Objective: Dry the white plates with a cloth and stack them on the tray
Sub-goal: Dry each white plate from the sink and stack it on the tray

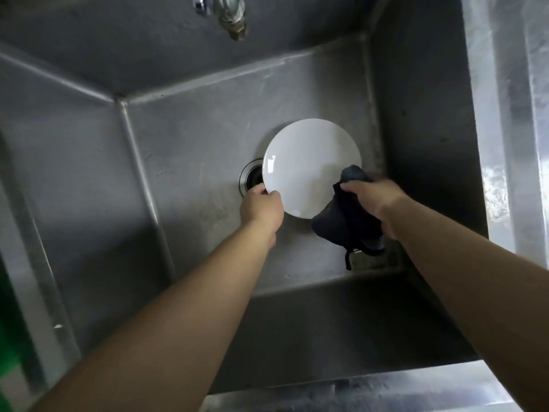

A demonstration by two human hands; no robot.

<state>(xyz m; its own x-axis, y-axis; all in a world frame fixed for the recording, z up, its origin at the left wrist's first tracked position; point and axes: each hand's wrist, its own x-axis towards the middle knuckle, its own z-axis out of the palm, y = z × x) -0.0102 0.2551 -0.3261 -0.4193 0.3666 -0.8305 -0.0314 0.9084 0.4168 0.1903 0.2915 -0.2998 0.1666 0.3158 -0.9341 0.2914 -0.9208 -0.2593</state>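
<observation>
A round white plate is held over the steel sink, tilted toward me. My left hand grips its lower left rim. My right hand holds a dark blue cloth against the plate's lower right edge; the cloth hangs down below the hand, a thin loop dangling from it. No tray is in view.
The deep steel sink fills the view, with its drain partly hidden behind the plate. A tap spout hangs at the top. The steel counter rim runs along the right and the near edge. Something green shows at the far left.
</observation>
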